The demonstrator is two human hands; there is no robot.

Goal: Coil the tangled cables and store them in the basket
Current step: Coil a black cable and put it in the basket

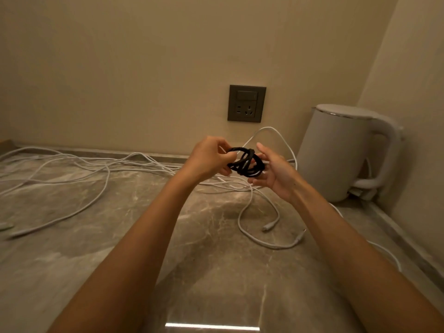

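A black cable [245, 162] wound into a small coil hangs in the air above the marble countertop [96, 236]. My left hand [211, 157] pinches the coil's left side with curled fingers. My right hand [271, 169] cups the coil's right side, fingers bent round it. Several white cables [101, 169] lie tangled across the countertop, from the far left to below my hands. One white loop [254, 234] ends in two connectors near the middle right. No basket is in view.
A white electric kettle [346, 152] stands in the right corner against the wall, its cord beside it. A dark wall socket [246, 103] sits on the beige wall behind my hands. The counter's right edge meets a side wall.
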